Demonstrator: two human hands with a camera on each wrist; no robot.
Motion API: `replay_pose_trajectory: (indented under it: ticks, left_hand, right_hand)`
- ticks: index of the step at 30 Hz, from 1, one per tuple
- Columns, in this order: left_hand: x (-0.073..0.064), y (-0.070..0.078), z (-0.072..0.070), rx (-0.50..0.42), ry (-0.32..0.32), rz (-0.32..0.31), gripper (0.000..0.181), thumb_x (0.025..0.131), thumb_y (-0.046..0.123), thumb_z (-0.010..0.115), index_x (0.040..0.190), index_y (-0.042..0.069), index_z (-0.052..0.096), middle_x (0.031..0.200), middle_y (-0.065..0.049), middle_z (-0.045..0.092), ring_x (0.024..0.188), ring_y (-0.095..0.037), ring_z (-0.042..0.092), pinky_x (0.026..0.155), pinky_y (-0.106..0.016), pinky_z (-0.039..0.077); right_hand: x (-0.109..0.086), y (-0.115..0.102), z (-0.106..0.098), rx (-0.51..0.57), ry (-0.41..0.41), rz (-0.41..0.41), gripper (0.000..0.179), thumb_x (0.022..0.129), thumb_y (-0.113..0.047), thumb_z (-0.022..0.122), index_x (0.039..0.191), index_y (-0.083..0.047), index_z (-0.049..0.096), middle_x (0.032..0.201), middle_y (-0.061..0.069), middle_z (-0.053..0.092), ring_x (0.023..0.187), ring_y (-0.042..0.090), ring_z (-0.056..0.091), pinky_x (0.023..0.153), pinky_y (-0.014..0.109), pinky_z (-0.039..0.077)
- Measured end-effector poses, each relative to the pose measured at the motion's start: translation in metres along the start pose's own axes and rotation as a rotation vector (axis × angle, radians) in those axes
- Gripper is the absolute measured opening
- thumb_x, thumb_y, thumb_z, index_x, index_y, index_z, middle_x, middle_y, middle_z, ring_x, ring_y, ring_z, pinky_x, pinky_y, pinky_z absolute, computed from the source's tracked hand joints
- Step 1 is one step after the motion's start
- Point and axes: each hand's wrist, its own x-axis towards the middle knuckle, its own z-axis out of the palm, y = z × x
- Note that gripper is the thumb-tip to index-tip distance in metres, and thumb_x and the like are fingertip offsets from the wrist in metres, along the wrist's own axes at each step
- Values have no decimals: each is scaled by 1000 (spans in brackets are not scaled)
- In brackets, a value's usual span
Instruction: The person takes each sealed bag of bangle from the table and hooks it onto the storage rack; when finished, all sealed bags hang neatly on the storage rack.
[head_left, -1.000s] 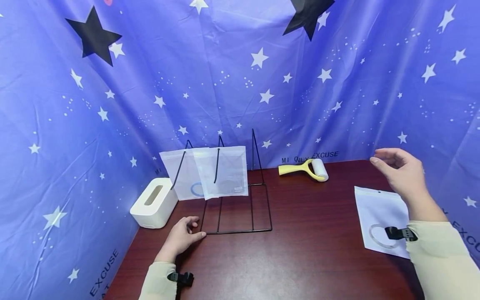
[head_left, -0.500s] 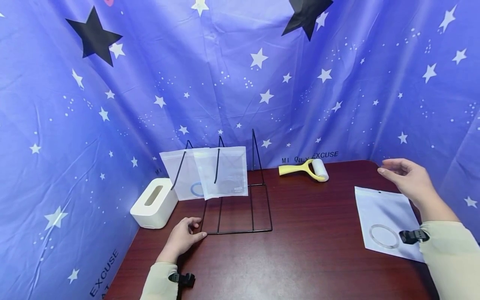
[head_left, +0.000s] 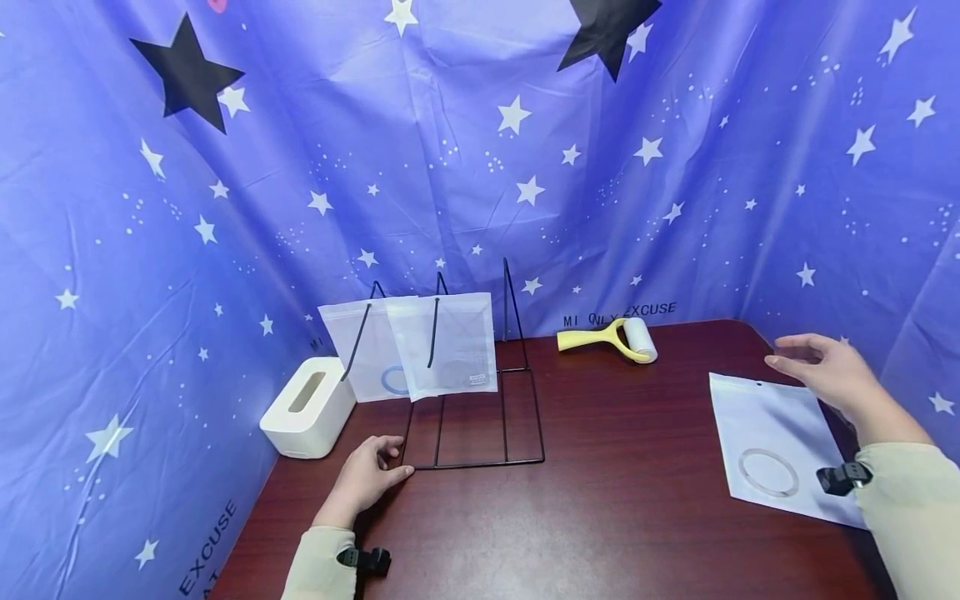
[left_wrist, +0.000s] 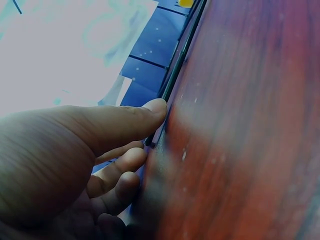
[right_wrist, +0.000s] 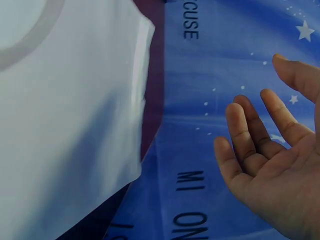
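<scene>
My left hand (head_left: pixel 363 473) pinches the near left corner of a black wire display rack (head_left: pixel 480 464) between thumb and fingers; in the left wrist view the thumb (left_wrist: pixel 142 116) lies on its bar. Two translucent white zip bags hang from the rack's prongs. The left bag (head_left: pixel 360 350) shows a blue ring inside, partly covered by the right bag (head_left: pixel 461 333). Over at the right, a white zip bag (head_left: pixel 772 417) with a pale ring inside lies flat on the table. Above its far right corner, my right hand (head_left: pixel 836 379) hovers with loosely bent fingers and holds nothing.
A white tissue box (head_left: pixel 307 408) stands left of the rack. Toward the back of the dark red table (head_left: pixel 600 508) lies a yellow-handled lint roller (head_left: pixel 607 337). A blue starry curtain (head_left: pixel 450 167) encloses the back and sides. The rack's rightmost prong bears no bag.
My right hand has drawn back to the right and lower, uncovering more of the flat bag and its ring. The left hand and the rack stay in place.
</scene>
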Motion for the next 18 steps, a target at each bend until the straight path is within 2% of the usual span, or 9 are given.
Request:
replay_pose_trajectory:
  ticks: [2,6,11,13,15,17,18]
  left_hand:
    - [0,0,0,6,-1,-2,49,81,26,92,124,11,74,94,8,60,78,-10,54,74,-33,47]
    - [0,0,-1,10,3,-1,48,82,25,92,124,11,74,95,7,60,78,-11,53,73,-33,47]
    - [0,1,-1,14,3,-4,47,82,24,92,123,11,74,95,8,61,78,-10,53,73,-32,47]
    - [0,1,0,14,1,-8,47,82,24,92,124,11,74,95,8,61,78,-10,54,73,-32,47]
    - [1,1,0,14,1,-9,47,82,23,92,124,12,74,95,9,61,78,-10,54,74,-32,47]
    - [1,1,0,12,1,-12,47,82,23,92,125,12,74,96,9,60,78,-10,54,75,-32,47]
    - [1,1,0,12,2,-10,47,82,23,92,125,12,74,96,9,60,78,-10,54,75,-32,47]
  right_hand:
    - [0,5,0,-6,-20,4,61,100,-35,74,135,11,56,122,35,66,83,-22,44,64,17,48]
    - [1,17,5,2,-44,3,59,99,-30,75,133,13,56,114,29,70,82,-19,48,66,16,48]
    - [3,30,12,-41,-93,-3,61,98,-30,75,134,15,56,123,36,64,86,-15,50,68,14,45]
    - [4,35,13,-71,-108,0,63,98,-31,75,134,16,55,127,40,60,91,0,61,71,18,46]
    - [4,39,13,-98,-137,21,66,99,-34,74,135,17,53,130,42,56,101,24,66,78,28,49]
    - [4,42,12,-113,-175,46,68,100,-35,72,136,19,50,132,45,52,112,49,59,85,43,51]
    - [4,44,12,-119,-198,58,69,100,-36,71,136,19,49,133,46,50,118,57,53,87,50,51]
